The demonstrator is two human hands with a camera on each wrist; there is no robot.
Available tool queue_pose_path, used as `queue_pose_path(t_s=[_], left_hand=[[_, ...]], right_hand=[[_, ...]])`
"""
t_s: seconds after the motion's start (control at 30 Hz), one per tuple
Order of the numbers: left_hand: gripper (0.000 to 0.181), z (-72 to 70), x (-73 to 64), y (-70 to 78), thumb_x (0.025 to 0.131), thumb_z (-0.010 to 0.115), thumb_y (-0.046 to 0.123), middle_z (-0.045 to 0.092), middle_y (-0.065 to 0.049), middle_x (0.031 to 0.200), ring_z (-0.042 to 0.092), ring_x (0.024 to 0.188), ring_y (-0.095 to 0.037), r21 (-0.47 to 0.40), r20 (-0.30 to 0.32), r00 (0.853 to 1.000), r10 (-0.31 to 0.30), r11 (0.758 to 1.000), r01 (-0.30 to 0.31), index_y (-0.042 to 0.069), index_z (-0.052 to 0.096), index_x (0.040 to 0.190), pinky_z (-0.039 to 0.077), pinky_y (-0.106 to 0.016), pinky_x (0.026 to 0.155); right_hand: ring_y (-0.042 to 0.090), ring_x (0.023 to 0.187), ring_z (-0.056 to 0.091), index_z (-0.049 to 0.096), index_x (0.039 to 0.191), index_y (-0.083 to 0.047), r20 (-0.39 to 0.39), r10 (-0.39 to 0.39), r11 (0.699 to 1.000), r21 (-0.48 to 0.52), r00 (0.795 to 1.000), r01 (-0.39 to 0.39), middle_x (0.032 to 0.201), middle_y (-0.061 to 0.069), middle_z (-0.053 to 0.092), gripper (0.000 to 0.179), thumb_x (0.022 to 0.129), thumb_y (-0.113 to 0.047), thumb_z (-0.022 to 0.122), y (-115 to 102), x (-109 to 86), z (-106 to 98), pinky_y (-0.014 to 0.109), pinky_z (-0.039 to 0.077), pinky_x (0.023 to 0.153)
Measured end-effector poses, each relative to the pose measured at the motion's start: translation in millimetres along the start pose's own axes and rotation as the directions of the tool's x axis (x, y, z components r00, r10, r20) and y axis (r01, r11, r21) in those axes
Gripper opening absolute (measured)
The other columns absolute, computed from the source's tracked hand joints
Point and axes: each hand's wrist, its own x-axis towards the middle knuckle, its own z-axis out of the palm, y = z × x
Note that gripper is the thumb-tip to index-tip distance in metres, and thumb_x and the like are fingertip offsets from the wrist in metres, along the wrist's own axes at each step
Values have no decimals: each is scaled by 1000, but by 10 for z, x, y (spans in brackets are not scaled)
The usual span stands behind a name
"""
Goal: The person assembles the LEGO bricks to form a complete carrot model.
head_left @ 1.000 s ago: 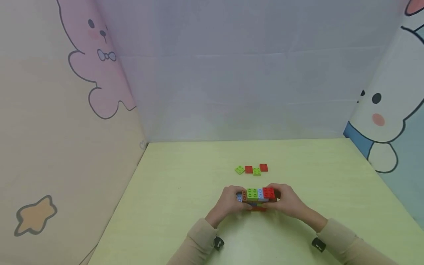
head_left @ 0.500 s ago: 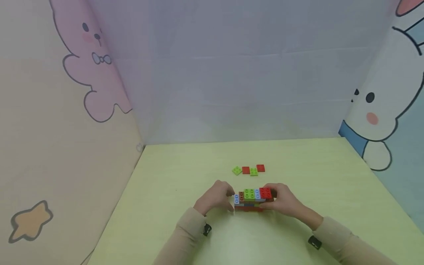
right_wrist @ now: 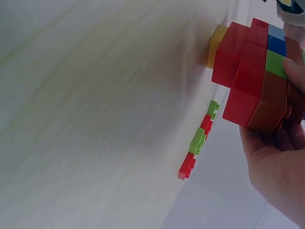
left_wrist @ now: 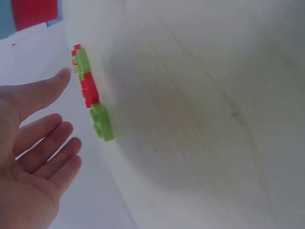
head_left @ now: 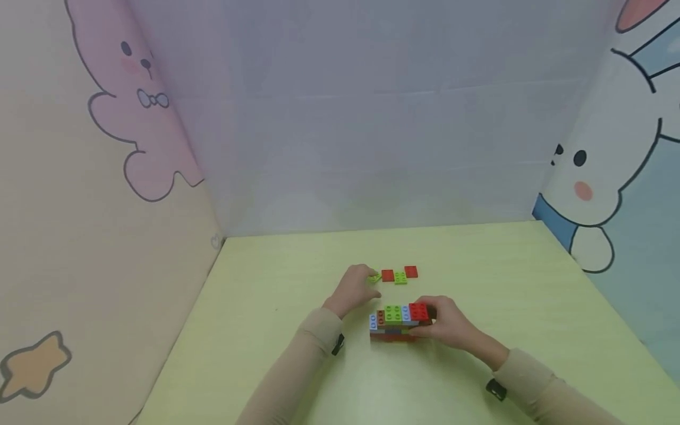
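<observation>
My right hand (head_left: 448, 321) grips the right end of a stack of toy building bricks (head_left: 393, 316). Green, light blue, brown and red bricks top it, and the right wrist view shows a red layer and a yellow brick (right_wrist: 216, 45) beneath. My left hand (head_left: 355, 288) reaches beyond the stack with thumb and fingers spread apart. Its fingertips overlap the leftmost green brick (head_left: 375, 277) in the head view. In the left wrist view that hand (left_wrist: 35, 167) holds nothing, and a row of thin green and red bricks lies past its fingers.
Right of the leftmost green brick lie a red brick (head_left: 388, 275), another green brick (head_left: 401, 277) and a second red brick (head_left: 411, 271). They rest on a pale yellow-green table (head_left: 478, 283). A plain curtain-like wall (head_left: 345, 147) rises behind its back edge.
My left hand has let go of the stack's left end and moved back to the loose bricks. My right hand keeps its grip on the stack. The head view has shifted slightly.
</observation>
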Motion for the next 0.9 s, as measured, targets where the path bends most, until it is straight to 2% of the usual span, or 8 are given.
queue_pose_path(t_s=[0.1,0.2,0.4,0.67,0.9], left_hand=[[46,53,145,-15,79,79,21,63,-9,115,54,111,-24,0,2,1000,19,1000,-19,2,65,118,40,-37,95],[45,111,274,-42,82,76,23,62,-7,118,52,114,-23,24,23,1000,13,1000,-14,5,64,121,39,-36,97],[43,218,443,-74,82,75,20,62,-7,117,53,113,-22,86,49,999,0,996,-4,4,64,121,38,-33,97],[36,325,537,-77,87,70,21,63,-7,113,55,109,-21,127,80,997,-20,992,9,4,65,118,40,-32,95],[34,335,569,-23,87,70,19,63,-7,111,55,108,-21,100,77,997,-5,995,-3,4,66,117,41,-32,94]], right_hand=[[17,88,60,66,101,-13,-4,1,1000,1,1000,0,98,-5,65,33,74,-16,84,-4,5,3,28,50,77],[16,88,60,66,100,-13,-9,-4,1000,-3,1000,4,97,-5,66,32,73,-17,84,-9,10,14,28,50,76],[15,85,60,66,98,-12,-10,-32,999,-13,999,32,95,-5,66,32,73,-18,84,-7,26,37,28,50,74],[16,85,59,66,98,-13,-19,-25,999,-25,999,25,95,-6,65,32,73,-17,84,-14,15,30,28,50,75],[15,85,59,66,99,-15,-26,-18,999,-32,999,17,96,-7,65,32,73,-17,84,4,2,8,28,50,75]])
